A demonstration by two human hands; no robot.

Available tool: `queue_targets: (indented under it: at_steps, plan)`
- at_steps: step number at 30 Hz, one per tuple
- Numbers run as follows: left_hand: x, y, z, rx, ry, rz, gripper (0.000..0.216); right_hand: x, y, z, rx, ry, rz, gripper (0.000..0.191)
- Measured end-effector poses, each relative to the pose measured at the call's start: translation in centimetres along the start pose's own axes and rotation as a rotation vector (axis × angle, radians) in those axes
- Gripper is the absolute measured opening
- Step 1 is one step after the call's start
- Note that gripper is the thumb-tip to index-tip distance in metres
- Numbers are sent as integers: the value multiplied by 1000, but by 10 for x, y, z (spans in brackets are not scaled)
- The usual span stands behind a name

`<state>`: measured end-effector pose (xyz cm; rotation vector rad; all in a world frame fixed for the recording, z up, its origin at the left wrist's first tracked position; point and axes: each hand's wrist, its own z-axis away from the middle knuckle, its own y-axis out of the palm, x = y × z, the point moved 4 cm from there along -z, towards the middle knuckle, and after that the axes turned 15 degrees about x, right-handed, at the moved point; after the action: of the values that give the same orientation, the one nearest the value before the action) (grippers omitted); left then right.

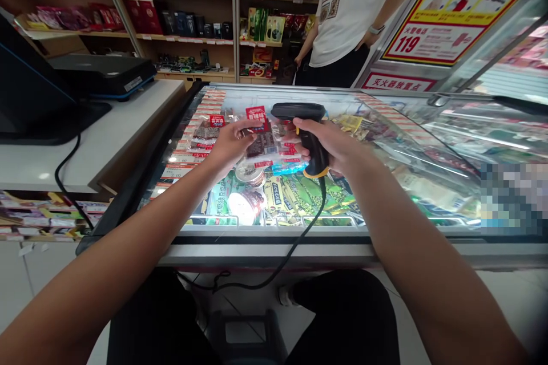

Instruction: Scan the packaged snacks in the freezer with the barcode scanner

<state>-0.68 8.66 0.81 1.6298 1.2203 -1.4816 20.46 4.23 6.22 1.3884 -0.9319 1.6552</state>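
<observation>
My right hand (327, 140) is wrapped round the grip of a black and yellow barcode scanner (315, 151), its head level and its cable hanging from the base. Left of it, my left hand (231, 145) has thumb and forefinger closed at the edge of a clear snack packet (262, 142) with a red label and dark contents. Another such packet (209, 128) lies to the left of that hand. Both hands are above a glass-topped freezer (274, 232). Under the glass show green packages (295, 191) and round tubs (246, 205).
A counter (141, 125) on the left bears a black scale (103, 74) and a dark screen stand. The scanner cable (274, 279) loops down past the freezer's front edge. Behind the freezer stands a person in a white shirt (346, 17), before stocked shelves (184, 40). A stool (244, 336) is below.
</observation>
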Motion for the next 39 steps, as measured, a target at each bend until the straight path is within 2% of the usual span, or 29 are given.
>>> queue_targets:
  at_steps: [3,7,10,14,19,25,27,30,34,37,39]
  plan:
    - [-8,-23,1,-175,55,-137,33,-1,11,1,83,-42,42,24]
    - [-10,-50,1,-293,115,-86,31,-10,21,-3,129,-11,92,30]
    - [-4,-59,-3,-296,101,-3,32,-14,28,-5,129,31,88,28]
    - [-1,-60,-6,-266,132,-11,33,-15,34,-5,130,48,65,25]
    - [0,-61,-6,-272,169,34,34,-14,32,-5,146,33,40,25]
    - [1,-64,-9,-298,139,6,34,-13,32,-5,159,48,39,25]
    - [-2,-68,-10,-287,148,-93,34,-10,26,-4,122,34,57,24]
    - [-7,-78,-9,-287,144,-397,44,-3,6,-2,-44,25,83,22]
    - [-7,-88,-1,-330,-21,-768,65,1,-29,0,-285,42,72,26]
    - [-13,-80,8,-381,-114,-979,69,-3,-44,-2,-398,87,103,26]
    - [-20,-61,10,-312,-48,-1040,58,-6,-47,-3,-426,115,111,24]
